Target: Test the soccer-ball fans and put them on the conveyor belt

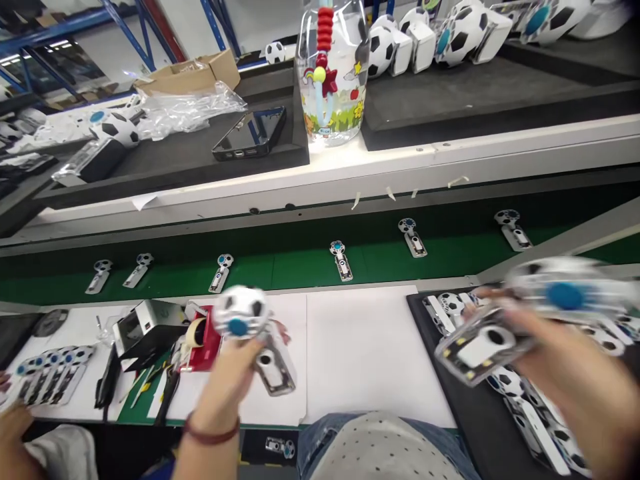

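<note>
Over white sheet (pixel 360 353), left hand (pixel 225 383): fingers curled round football toy (pixel 243 312), held up off sheet, blurred by motion.
Right side, right hand (pixel 530 340): closed on clear part (pixel 480 347), blue-dotted football piece (pixel 565 297) just beyond fingers; one item or two, cannot tell from blur.
Right of sheet: toy pile (pixel 530 413) on black mat (pixel 475 427), directly below right hand.
Left of sheet: tape roll (pixel 196 333) on red dispenser (pixel 210 347), silver-and-black box (pixel 145 327), row of stacked toys (pixel 50 377).
Bottom left corner: co-worker's hand (pixel 13 433) beside white sleeve (pixel 65 453), near stacked toys.
Beyond hands: green belt (pixel 300 267) carrying six toys spaced apart in one line (pixel 340 260).
Far tabletop (pixel 400 157): water bottle (pixel 330 73) with red beads, phone (pixel 250 133), plastic bag (pixel 190 110), cardboard box (pixel 187 73), more football toys (pixel 450 40) on dark mats.
</note>
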Motion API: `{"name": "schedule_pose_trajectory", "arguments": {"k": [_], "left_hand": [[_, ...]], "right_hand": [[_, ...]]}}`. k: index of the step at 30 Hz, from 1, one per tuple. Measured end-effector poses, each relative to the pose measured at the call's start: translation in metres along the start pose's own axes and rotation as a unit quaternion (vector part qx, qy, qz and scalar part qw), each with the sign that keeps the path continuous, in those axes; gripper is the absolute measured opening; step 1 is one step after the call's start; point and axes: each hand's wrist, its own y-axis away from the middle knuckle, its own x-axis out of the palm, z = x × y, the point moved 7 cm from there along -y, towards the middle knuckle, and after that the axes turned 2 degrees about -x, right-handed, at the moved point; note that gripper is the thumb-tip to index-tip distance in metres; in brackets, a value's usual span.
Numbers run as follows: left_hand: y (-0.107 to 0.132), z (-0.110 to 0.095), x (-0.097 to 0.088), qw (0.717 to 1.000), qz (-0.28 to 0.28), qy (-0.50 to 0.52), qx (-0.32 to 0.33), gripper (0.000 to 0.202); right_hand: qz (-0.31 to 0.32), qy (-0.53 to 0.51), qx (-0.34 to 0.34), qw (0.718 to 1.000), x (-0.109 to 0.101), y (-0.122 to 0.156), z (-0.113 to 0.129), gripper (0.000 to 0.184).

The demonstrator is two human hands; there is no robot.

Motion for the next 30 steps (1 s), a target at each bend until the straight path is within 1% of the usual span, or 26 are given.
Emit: {"name": "schedule_pose_trajectory", "arguments": {"k": [1, 2, 3, 4, 5, 6, 7, 8, 9, 10, 12, 14, 16, 17, 18, 19, 20, 21, 22, 24, 26, 28, 30], "left_hand": [[-0.013, 0.044, 0.006, 0.994, -0.001, 0.040, -0.099, 0.043], [-0.018, 0.094, 0.010, 0.969, -0.008, 0.089, -0.230, 0.043], [-0.020, 0.134, 0.011, 0.953, -0.026, 0.092, -0.286, 0.037], [-0.019, 0.169, 0.010, 0.941, -0.040, 0.089, -0.323, 0.031], [-0.015, 0.199, 0.007, 0.927, -0.055, 0.089, -0.361, 0.027], [-0.011, 0.220, 0.005, 0.917, -0.063, 0.091, -0.383, 0.024], [-0.009, 0.232, 0.004, 0.911, -0.068, 0.093, -0.397, 0.021], [-0.011, 0.237, 0.003, 0.908, -0.069, 0.097, -0.402, 0.021], [-0.018, 0.233, 0.005, 0.910, -0.063, 0.099, -0.398, 0.021], [-0.031, 0.223, 0.008, 0.915, -0.052, 0.101, -0.386, 0.024], [-0.070, 0.190, 0.021, 0.934, -0.020, 0.103, -0.342, 0.032], [-0.116, 0.149, 0.036, 0.955, 0.008, 0.098, -0.281, 0.041], [-0.153, 0.117, 0.046, 0.970, 0.014, 0.082, -0.228, 0.054], [-0.165, 0.107, 0.049, 0.976, 0.012, 0.067, -0.208, 0.063], [-0.172, 0.103, 0.050, 0.980, 0.009, 0.048, -0.195, 0.070], [-0.175, 0.104, 0.049, 0.982, 0.007, 0.026, -0.188, 0.074], [-0.173, 0.110, 0.045, 0.982, 0.005, 0.002, -0.187, 0.073], [-0.168, 0.122, 0.040, 0.981, 0.002, -0.025, -0.192, 0.067], [-0.160, 0.138, 0.034, 0.978, -0.002, -0.052, -0.203, 0.058], [-0.138, 0.180, 0.018, 0.965, -0.018, -0.112, -0.237, 0.041], [-0.113, 0.225, 0.004, 0.946, -0.029, -0.172, -0.275, 0.028], [-0.091, 0.266, -0.004, 0.927, -0.014, -0.225, -0.301, 0.018], [-0.076, 0.295, -0.007, 0.915, 0.014, -0.269, -0.301, 0.015]], "right_hand": [[-0.002, 0.011, 0.049, 0.999, -0.003, -0.004, -0.025, 0.027], [-0.007, 0.024, 0.108, 0.994, -0.008, -0.007, -0.057, 0.022], [-0.016, 0.037, 0.167, 0.985, -0.016, -0.008, -0.092, 0.015], [-0.025, 0.044, 0.217, 0.975, -0.025, -0.007, -0.125, 0.009], [-0.044, 0.053, 0.250, 0.966, -0.036, -0.007, -0.155, 0.004], [-0.056, 0.058, 0.265, 0.961, -0.044, -0.007, -0.178, 0.007], [-0.057, 0.059, 0.274, 0.958, -0.049, -0.009, -0.194, 0.010], [-0.058, 0.061, 0.271, 0.959, -0.051, -0.014, -0.201, 0.010], [-0.052, 0.062, 0.262, 0.962, -0.048, -0.022, -0.200, 0.010], [-0.043, 0.064, 0.248, 0.966, -0.040, -0.035, -0.192, 0.009], [-0.014, 0.067, 0.204, 0.977, -0.015, -0.072, -0.159, 0.013], [0.014, 0.067, 0.141, 0.988, 0.014, -0.118, -0.113, 0.024], [0.006, 0.074, 0.077, 0.994, 0.033, -0.161, -0.072, 0.031], [-0.005, 0.081, 0.050, 0.995, 0.037, -0.178, -0.057, 0.037], [-0.017, 0.092, 0.029, 0.995, 0.037, -0.190, -0.048, 0.041], [-0.028, 0.106, 0.016, 0.994, 0.034, -0.198, -0.046, 0.044], [-0.036, 0.124, 0.011, 0.992, 0.028, -0.201, -0.051, 0.043], [-0.043, 0.144, 0.014, 0.989, 0.020, -0.199, -0.062, 0.040], [-0.048, 0.166, 0.025, 0.985, 0.010, -0.194, -0.078, 0.036], [-0.057, 0.212, 0.064, 0.973, -0.012, -0.175, -0.122, 0.027], [-0.055, 0.256, 0.102, 0.960, -0.028, -0.152, -0.169, 0.021], [-0.047, 0.294, 0.119, 0.947, -0.036, -0.135, -0.207, 0.016], [-0.031, 0.325, 0.102, 0.940, -0.034, -0.130, -0.228, 0.015]]}}
